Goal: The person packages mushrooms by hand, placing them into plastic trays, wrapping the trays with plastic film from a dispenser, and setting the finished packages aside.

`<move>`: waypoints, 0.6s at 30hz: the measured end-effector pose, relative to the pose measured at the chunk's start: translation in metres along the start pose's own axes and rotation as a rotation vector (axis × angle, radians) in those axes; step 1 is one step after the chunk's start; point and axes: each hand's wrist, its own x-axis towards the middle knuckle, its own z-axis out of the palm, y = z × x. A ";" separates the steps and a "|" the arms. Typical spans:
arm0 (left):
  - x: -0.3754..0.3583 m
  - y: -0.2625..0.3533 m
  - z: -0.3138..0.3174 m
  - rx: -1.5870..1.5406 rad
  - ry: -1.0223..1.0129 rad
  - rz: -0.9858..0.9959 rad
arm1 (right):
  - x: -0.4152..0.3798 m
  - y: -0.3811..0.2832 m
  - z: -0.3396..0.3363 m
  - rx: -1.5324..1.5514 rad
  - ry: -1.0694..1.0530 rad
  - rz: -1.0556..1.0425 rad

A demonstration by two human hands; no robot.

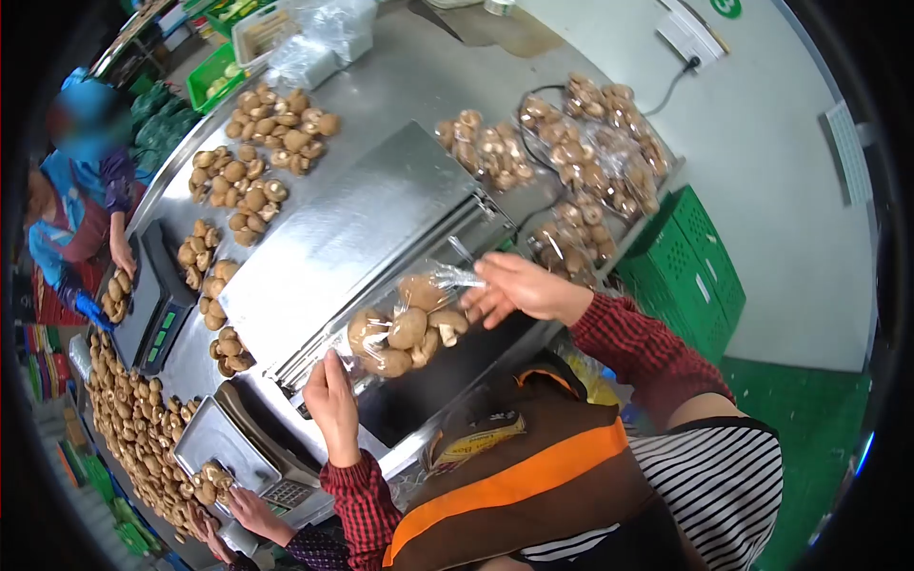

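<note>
A clear plastic bag of brown-capped mushrooms [407, 328] hangs between my two hands above the front of a steel wrapping machine [352, 238]. My right hand [524, 287] pinches the gathered, twisted plastic at the bag's right end. At the opposite end, my left hand [333, 398] is closed on the bag's edge, thumb and fingers upward. Several mushrooms show through the film, most cap side out, one with its pale stem showing. Below the bag is the machine's dark front surface [428, 381].
Filled mushroom bags [595, 152] lie at the back right, beside green crates [685, 271]. Loose mushroom piles [276, 124] sit on the steel table. At left, a co-worker [86, 209] handles mushrooms by a scale [162, 305]; another person's hands [252, 514] are near a second scale [224, 443].
</note>
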 end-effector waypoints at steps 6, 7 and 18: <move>-0.018 -0.033 0.015 0.460 0.031 0.212 | -0.024 0.071 0.010 -0.285 0.481 -0.220; -0.027 -0.030 0.023 0.304 0.048 0.257 | -0.022 0.080 0.016 -0.314 0.611 -0.302; -0.015 -0.087 0.112 0.836 -0.042 0.945 | -0.001 0.240 -0.066 -0.582 1.357 -0.484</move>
